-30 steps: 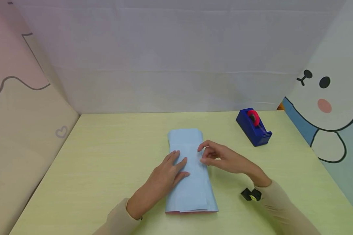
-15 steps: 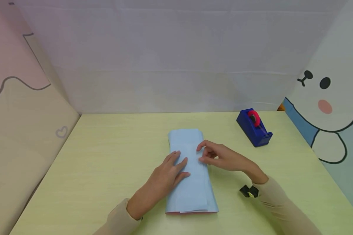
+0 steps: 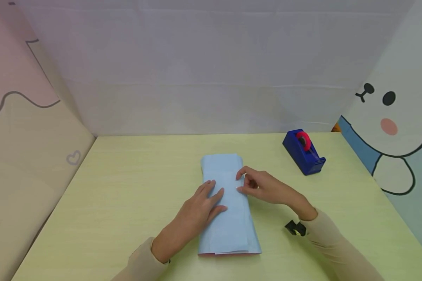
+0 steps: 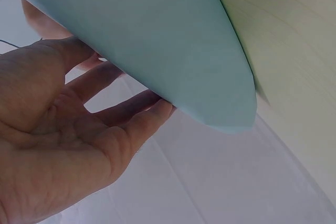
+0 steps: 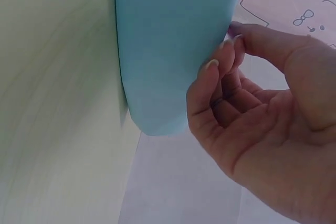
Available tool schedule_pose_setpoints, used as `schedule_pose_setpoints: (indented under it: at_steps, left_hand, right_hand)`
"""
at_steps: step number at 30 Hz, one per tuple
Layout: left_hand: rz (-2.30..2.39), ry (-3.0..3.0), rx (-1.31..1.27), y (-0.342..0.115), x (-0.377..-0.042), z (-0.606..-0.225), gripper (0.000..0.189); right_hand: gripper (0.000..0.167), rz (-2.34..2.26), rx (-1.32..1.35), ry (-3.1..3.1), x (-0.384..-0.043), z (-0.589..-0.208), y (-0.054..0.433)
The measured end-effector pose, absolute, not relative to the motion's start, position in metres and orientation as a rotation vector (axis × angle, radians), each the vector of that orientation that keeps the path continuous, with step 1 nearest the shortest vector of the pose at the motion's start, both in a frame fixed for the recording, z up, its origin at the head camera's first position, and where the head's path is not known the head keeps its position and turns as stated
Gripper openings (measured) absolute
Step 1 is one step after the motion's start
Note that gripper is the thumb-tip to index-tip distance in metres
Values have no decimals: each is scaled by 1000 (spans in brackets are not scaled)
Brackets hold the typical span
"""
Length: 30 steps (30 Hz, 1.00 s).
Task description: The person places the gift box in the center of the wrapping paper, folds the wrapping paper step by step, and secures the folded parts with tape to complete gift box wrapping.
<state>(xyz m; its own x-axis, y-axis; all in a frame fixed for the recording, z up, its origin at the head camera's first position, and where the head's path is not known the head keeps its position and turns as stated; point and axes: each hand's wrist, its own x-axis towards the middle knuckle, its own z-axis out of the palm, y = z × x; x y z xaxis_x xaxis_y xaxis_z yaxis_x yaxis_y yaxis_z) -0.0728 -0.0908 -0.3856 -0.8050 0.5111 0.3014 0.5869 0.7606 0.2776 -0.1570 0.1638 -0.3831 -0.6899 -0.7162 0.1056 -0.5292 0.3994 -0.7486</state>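
Observation:
A long, folded light-blue paper packet (image 3: 228, 222) lies on the table, with a thin reddish edge showing along its near end. My left hand (image 3: 193, 210) rests on its left side with the fingers spread over the top. At the packet's right edge is my right hand (image 3: 267, 189), its fingers bent and the thumb tip close to them, right at the paper. In the right wrist view the thumb and bent fingers (image 5: 210, 72) come together beside the blue paper (image 5: 168, 51). I cannot tell whether anything thin is pinched there. The packet hides the left fingertips in the left wrist view.
A dark blue tape dispenser (image 3: 302, 154) with a red-cored roll stands at the back right of the pale yellow table (image 3: 133, 175). A white backdrop (image 3: 211, 78) rises behind the table, and cartoon-printed panels (image 3: 390, 156) flank it. A small black device (image 3: 296, 228) sits under the right wrist.
The right hand shifts slightly left and away, its thumb moving a little further over the packet's right edge. My left hand, the packet and the tape dispenser keep their places.

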Motion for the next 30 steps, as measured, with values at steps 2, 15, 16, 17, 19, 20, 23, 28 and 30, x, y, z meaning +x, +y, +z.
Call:
schedule_pose_setpoints:
  at_steps: [2,15,16,17,19,20,23,28,30]
  left_hand:
    - [-534,-2749,-866,-91,-73,-385,43]
    - [-545,-2780,-858,-92,-72,-383,45]
    - [-548,-2773,-857,-92,-72,-384,45]
    - [-549,-2767,-857,-92,-73,-384,45]
    - [-556,-2761,-855,-92,-73,-385,45]
    - [-552,-2759,-855,-92,-73,-385,45]
    - [-552,-2765,-854,-92,-73,-385,45]
    - [-554,-2761,-858,-91,-73,-384,45]
    - [-552,-2757,-860,-91,-73,-385,44]
  right_hand:
    - [21,-1161,-1069,2439,-156,-382,163]
    - [32,-1224,-696,2370,-152,-382,163]
    - [32,-1236,-686,2358,-153,-382,163]
    - [32,-1247,-678,2348,-153,-383,163]
    - [32,-1278,-661,2319,-154,-385,165]
    - [32,-1293,-654,2306,-154,-387,166]
    - [29,-1342,-649,2265,-156,-395,171]
    - [21,-1401,-752,2190,-162,-411,179]
    - [19,-1411,-794,2161,-164,-414,183]
